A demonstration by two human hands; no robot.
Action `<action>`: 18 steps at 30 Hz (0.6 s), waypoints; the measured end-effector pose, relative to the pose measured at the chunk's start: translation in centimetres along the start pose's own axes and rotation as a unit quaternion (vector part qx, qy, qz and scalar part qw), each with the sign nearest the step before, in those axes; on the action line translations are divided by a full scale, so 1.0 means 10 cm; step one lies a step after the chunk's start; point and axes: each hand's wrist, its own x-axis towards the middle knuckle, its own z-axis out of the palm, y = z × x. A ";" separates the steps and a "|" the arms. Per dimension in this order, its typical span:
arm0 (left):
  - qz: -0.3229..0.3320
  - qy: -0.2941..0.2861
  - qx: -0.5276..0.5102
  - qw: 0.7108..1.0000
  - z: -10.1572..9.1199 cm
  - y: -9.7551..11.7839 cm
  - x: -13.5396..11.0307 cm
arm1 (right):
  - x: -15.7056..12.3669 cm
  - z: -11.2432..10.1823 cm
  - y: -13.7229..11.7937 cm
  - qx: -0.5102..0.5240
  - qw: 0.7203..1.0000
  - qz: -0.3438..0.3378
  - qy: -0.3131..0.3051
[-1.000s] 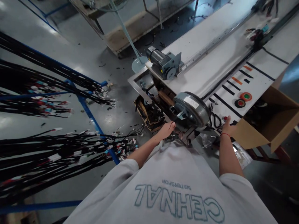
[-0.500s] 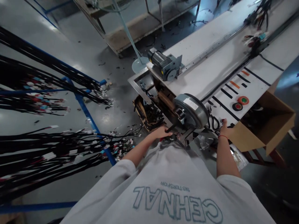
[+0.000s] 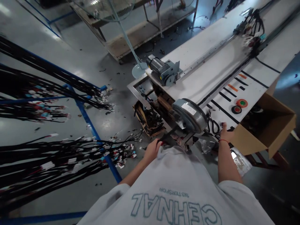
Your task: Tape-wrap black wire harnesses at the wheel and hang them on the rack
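My left hand is closed around the near end of a dark bar, low in front of my shirt. The bar runs up toward a large grey wheel with a white label, at the end of the long white table. A bit of red shows beside my fingers. My right hand is at the table's near edge, its thumb up beside a small dark knob-like thing; its other fingers are hidden. Black-handled scissors lie just left of that hand.
Two tape rolls, one orange and one black, lie among strips on the white table. A cardboard box stands at right. A motor sits behind the wheel. Wire bundles hang from a blue rack at left.
My left hand has moved down and left, away from the wheel, and more of the dark bar shows. My right hand stays at the table edge. The view has shifted slightly.
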 end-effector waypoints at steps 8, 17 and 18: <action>0.043 0.023 0.002 0.999 0.06 0.32 0.27 | -0.03 -0.02 -0.02 0.004 1.000 0.006 -0.006; 0.059 0.018 0.008 0.998 0.18 0.58 0.58 | -0.02 0.01 0.04 -0.010 1.000 0.016 0.003; 0.062 0.010 0.005 0.998 0.18 0.58 0.62 | -0.03 0.01 0.04 -0.011 1.000 0.015 0.003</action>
